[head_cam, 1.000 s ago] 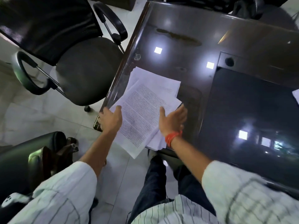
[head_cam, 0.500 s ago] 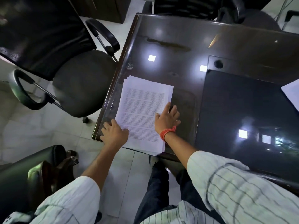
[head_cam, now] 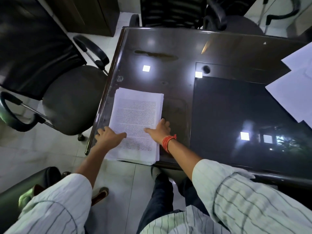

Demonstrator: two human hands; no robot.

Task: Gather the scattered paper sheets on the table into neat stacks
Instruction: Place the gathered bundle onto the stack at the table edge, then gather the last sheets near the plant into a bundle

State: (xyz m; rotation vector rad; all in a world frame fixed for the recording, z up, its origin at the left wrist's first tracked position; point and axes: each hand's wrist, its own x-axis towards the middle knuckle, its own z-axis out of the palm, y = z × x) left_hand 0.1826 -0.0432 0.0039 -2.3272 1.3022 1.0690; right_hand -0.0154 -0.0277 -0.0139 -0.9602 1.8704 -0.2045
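The paper stack [head_cam: 136,122] lies at frame centre, overhanging the table [head_cam: 177,48] edge. The left hand [head_cam: 108,136] and right hand [head_cam: 159,131] press flat, fingers extended, gripping nothing. Squaring should proceed by pushing edges inward evenly; loose sheets [head_cam: 293,92] remain at upper right.

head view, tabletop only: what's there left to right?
left hand → paper stack → right hand → red wrist thread → dark desk pad → loose white sheets at the right edge.
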